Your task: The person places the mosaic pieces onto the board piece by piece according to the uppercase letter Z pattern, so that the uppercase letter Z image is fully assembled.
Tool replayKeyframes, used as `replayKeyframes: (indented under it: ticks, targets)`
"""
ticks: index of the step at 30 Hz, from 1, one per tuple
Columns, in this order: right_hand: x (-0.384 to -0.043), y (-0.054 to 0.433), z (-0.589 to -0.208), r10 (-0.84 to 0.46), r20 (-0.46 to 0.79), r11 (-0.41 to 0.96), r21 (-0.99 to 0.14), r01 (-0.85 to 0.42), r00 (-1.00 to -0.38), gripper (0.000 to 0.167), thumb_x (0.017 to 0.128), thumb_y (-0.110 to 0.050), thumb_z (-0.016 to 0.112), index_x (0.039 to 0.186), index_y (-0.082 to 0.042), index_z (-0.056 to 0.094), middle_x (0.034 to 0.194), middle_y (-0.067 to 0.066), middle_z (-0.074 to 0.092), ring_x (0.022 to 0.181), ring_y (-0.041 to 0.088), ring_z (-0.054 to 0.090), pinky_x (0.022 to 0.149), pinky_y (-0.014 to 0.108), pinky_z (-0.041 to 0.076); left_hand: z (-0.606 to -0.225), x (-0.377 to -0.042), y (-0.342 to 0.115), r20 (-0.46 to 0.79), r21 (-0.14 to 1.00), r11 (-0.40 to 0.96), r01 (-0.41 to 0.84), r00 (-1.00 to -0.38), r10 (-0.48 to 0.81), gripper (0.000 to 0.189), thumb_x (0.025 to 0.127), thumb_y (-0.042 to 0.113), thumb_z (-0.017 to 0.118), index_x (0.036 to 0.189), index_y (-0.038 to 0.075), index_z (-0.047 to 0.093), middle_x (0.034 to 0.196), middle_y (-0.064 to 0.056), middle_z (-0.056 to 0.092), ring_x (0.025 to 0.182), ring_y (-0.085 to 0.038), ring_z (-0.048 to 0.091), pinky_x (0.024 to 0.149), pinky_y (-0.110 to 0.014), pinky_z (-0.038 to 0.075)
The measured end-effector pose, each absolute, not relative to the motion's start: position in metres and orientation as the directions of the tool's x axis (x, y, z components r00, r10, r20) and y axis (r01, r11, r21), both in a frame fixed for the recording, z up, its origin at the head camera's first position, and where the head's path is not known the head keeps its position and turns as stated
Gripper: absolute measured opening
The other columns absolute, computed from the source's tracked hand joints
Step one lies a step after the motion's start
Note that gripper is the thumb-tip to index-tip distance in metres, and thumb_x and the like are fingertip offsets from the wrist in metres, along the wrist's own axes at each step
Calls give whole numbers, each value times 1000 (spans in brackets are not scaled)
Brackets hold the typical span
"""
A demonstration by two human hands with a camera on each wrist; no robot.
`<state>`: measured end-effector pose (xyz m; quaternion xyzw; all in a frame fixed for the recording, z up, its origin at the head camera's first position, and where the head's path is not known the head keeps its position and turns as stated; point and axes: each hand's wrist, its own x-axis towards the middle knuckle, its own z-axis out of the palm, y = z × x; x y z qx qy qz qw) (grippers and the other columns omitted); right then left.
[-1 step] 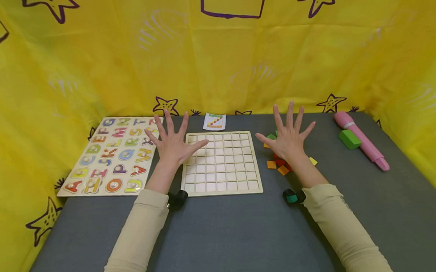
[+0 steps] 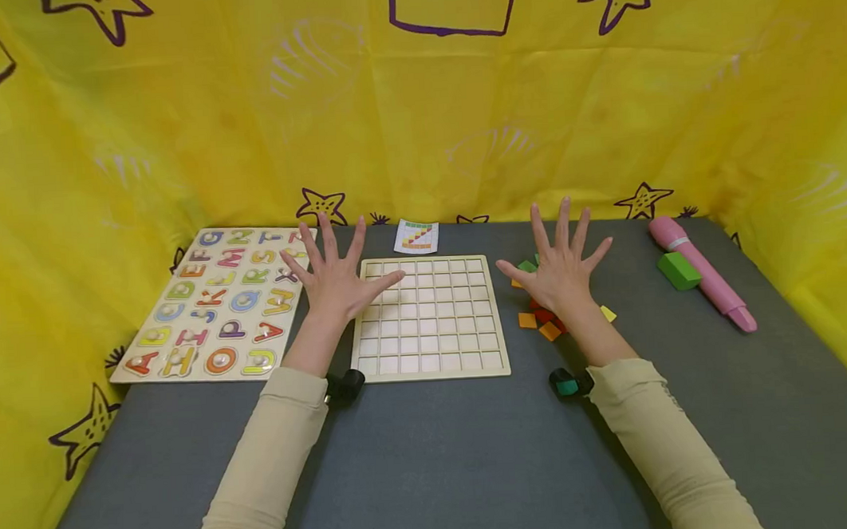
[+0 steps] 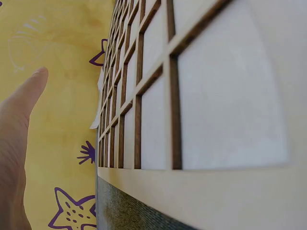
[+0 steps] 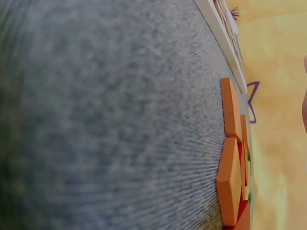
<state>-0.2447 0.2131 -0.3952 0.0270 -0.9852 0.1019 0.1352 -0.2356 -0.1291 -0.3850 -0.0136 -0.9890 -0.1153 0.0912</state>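
Observation:
With fingers spread wide, my left hand [image 2: 334, 289] hovers at the left side of a pale wooden grid board [image 2: 429, 374], holding nothing. Its thumb overlaps the board's upper left squares in the head view. The board's white square cells [image 3: 225, 105] fill much of the left wrist view. My right hand [image 2: 563, 273], also spread and holding nothing, is over a loose pile of small square tiles. Orange tiles [image 2: 527, 320], red tiles [image 2: 543, 314], green tiles [image 2: 527, 266] and a yellow tile [image 2: 608, 313] show around it; the hand hides part of the pile.
A wooden alphabet puzzle [image 2: 213, 303] with knobbed letters lies at the left, partly behind my left hand. A small pattern card [image 2: 416, 237] lies behind the grid board. At the right are a pink microphone-shaped toy [image 2: 712, 281] and a green block [image 2: 679, 271]. Yellow cloth [image 2: 417, 137] hangs behind.

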Motion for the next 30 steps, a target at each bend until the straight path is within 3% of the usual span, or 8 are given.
replayKeyframes:
  ticks: [6,10,12,15,19,21,24,30]
  targets:
    - [-245,213,-397,-20,258,979,-191,-71,-966,103,79,-85,40,150,-43,-21,150,-4,-44,134,26,-43,95,71,-23,-386,-238,-131,178,232,971,52,-984,10,105,75,89,42,150,45,-17,148,-2,-46,130,-29,-46,98,-69,-22]
    - [-245,215,-397,-25,246,969,-232,-83,-969,104,79,-84,42,152,-40,-17,152,-3,-40,137,29,-38,98,72,-19,-386,-236,-131,171,242,968,64,-985,22,105,75,88,42,152,42,-14,148,-2,-46,132,-30,-44,99,-69,-21]
    - [-244,216,-396,-38,237,949,-297,-109,-971,103,83,-78,48,157,-31,-7,158,5,-28,143,35,-27,103,71,-12,-386,-232,-129,148,283,956,77,-988,36,108,76,87,44,153,38,-14,150,-4,-43,135,-31,-40,102,-68,-18]
    - [-242,220,-393,-78,212,888,-429,-164,-974,88,91,-54,59,156,-9,21,161,20,7,144,45,5,108,67,10,-386,-219,-125,57,424,901,95,-995,78,115,77,84,48,154,29,-17,155,-11,-32,143,-35,-24,109,-65,-7]
    - [-245,227,-391,-121,154,818,-544,-187,-981,50,96,-24,59,135,7,51,137,28,47,123,46,42,99,58,35,-392,-197,-118,-126,624,781,41,-980,152,127,77,77,58,153,12,-20,159,-23,-16,146,-39,-6,113,-59,11]
    - [-248,229,-392,-122,124,813,-556,-171,-985,40,96,-17,58,129,6,58,128,27,54,113,44,50,93,55,41,-396,-187,-117,-189,647,762,23,-963,190,130,78,72,63,152,3,-18,158,-26,-13,146,-41,-5,113,-57,13]
    - [-252,231,-397,-123,98,826,-541,-157,-988,34,96,-12,60,124,6,61,121,26,59,107,41,55,90,52,45,-404,-177,-118,-217,592,803,64,-947,236,131,78,68,67,151,-5,-13,158,-27,-12,146,-39,-10,115,-53,8]
    - [-257,231,-404,-105,68,846,-518,-125,-992,31,94,-13,64,119,5,64,117,23,62,104,38,56,90,49,46,-414,-172,-125,-193,570,807,152,-930,312,136,72,65,74,152,-4,-10,158,-25,-16,145,-37,-15,115,-54,1]
